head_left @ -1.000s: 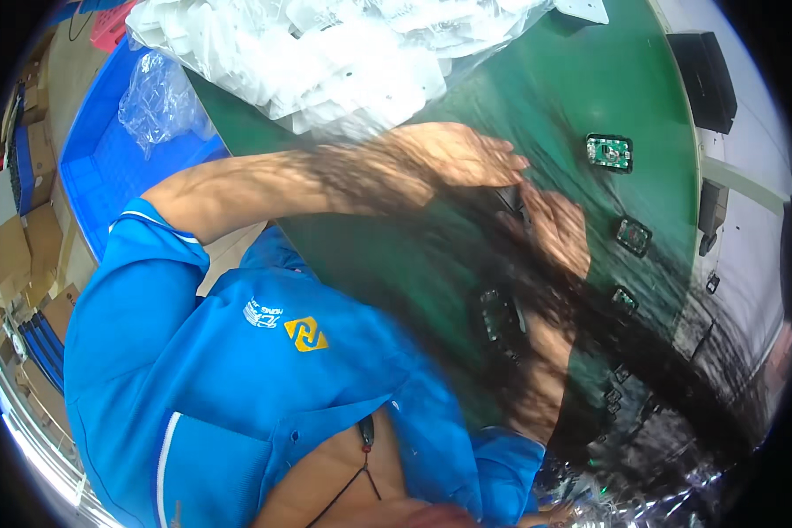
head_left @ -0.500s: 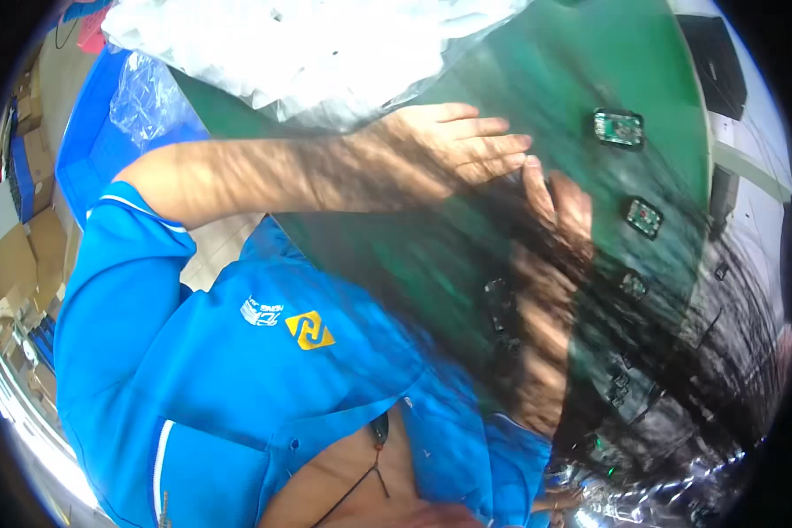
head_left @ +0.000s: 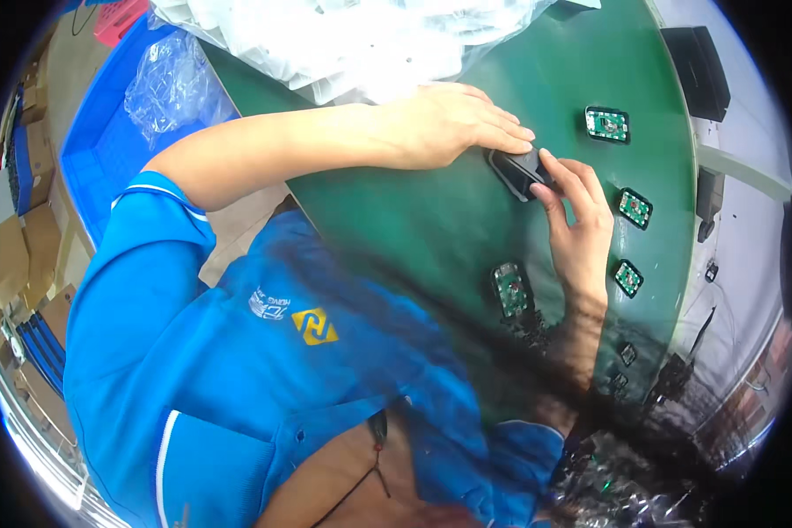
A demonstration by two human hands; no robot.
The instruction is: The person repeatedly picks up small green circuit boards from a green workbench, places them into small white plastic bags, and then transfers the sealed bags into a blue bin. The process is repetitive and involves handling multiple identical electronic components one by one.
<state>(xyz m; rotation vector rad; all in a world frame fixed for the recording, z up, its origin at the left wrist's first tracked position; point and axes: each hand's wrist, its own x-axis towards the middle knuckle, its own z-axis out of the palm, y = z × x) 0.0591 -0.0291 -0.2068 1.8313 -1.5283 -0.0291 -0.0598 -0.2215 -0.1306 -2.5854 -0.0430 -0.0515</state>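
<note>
Between my hands, on the green tabletop [head_left: 396, 220], a small black plastic case [head_left: 512, 174] stands tilted. My left hand [head_left: 453, 128] reaches across from the left, its fingers long and close together, with the tips against the case's upper edge; its thumb is hidden. From the right side my right hand [head_left: 581, 207] pinches the case between thumb and fingers. Below the case lies a black housing with a green circuit board [head_left: 510, 290] in it. A similar open housing with a circuit board [head_left: 608, 125] is to the right of my hands.
More housings with boards, such as one housing [head_left: 635, 209], form a column along the table's right side. A large clear bag of white parts [head_left: 352, 44] covers the far edge. At left stands a blue bin [head_left: 88, 158] with crumpled plastic film [head_left: 172, 88]. Dark hair strands blur the lower right.
The hair strands have swung down and away, uncovering the case between my hands. My right hand has shifted slightly right, and its fingers have parted from my left fingertips.
</note>
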